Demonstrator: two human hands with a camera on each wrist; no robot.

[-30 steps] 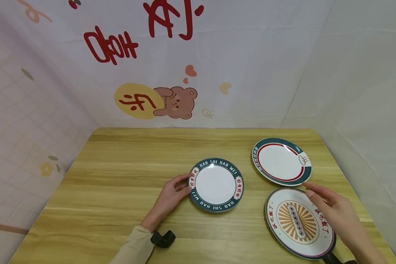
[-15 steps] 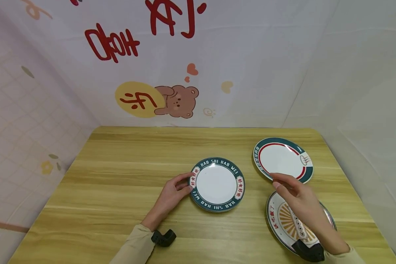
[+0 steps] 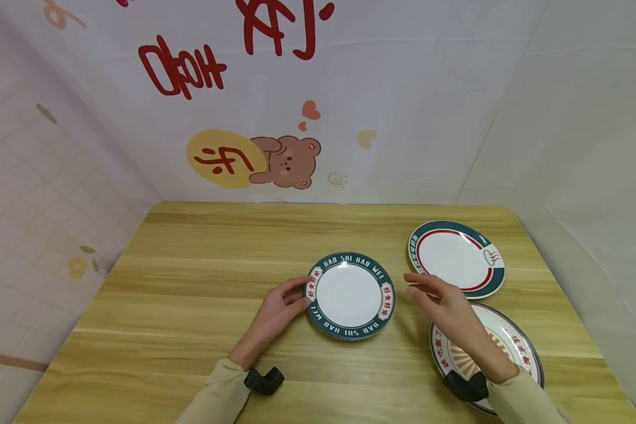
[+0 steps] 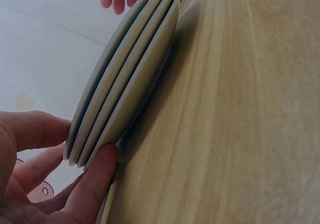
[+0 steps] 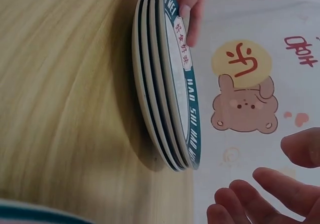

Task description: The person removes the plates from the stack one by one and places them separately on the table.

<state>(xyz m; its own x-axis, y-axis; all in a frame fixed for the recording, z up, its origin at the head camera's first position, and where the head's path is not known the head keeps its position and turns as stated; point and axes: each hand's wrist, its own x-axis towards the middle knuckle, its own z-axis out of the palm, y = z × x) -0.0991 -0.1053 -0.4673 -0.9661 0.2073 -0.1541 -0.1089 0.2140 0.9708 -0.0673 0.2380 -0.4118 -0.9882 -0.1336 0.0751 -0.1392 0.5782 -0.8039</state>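
A stack of several small plates (image 3: 348, 294) with green lettered rims lies on the wooden table. My left hand (image 3: 277, 315) holds the stack's left edge; in the left wrist view, thumb and fingers sit on the rims from top plate to lower one. On the other side, my right hand (image 3: 450, 309) hovers with spread, slightly bent fingers, close to the stack's right rim and holding nothing. The right wrist view shows those fingertips (image 5: 270, 184) apart from the stacked plates (image 5: 170, 84). Below the right forearm lies a white plate (image 3: 495, 321) with an orange sunburst, partly hidden.
A plate (image 3: 450, 253) with a green rim and red ring lies at the back right, just behind the sunburst plate. White printed cloth walls (image 3: 403, 118) bound the table (image 3: 191, 265) at the back and sides. A black wrist camera (image 3: 264, 381) sits on the left wrist.
My right hand has moved left from the sunburst plate's right side, past the red-ringed plate's front, toward the stack. My left hand stays at the stack's left edge.
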